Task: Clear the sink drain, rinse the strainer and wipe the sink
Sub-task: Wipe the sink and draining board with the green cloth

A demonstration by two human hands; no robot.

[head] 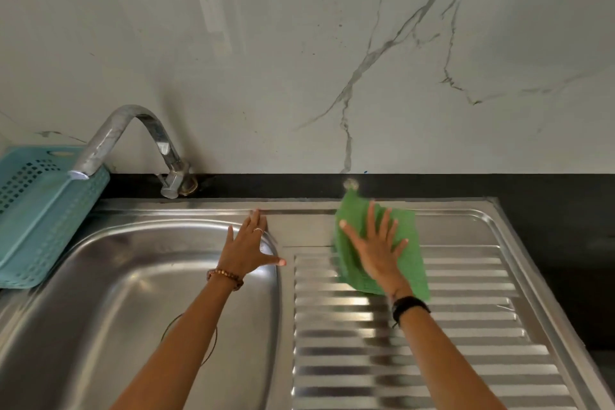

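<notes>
A green cloth lies spread on the far end of the ribbed steel drainboard. My right hand presses flat on the cloth with its fingers straight and spread. My left hand rests flat on the far right rim of the steel sink basin, fingers straight, thumb pointing right. The drain ring in the basin floor is mostly hidden behind my left forearm. No strainer is in sight.
A curved chrome tap rises from the black counter behind the basin, its spout over the left side. A teal plastic basket stands at the far left. A white marble wall backs the counter.
</notes>
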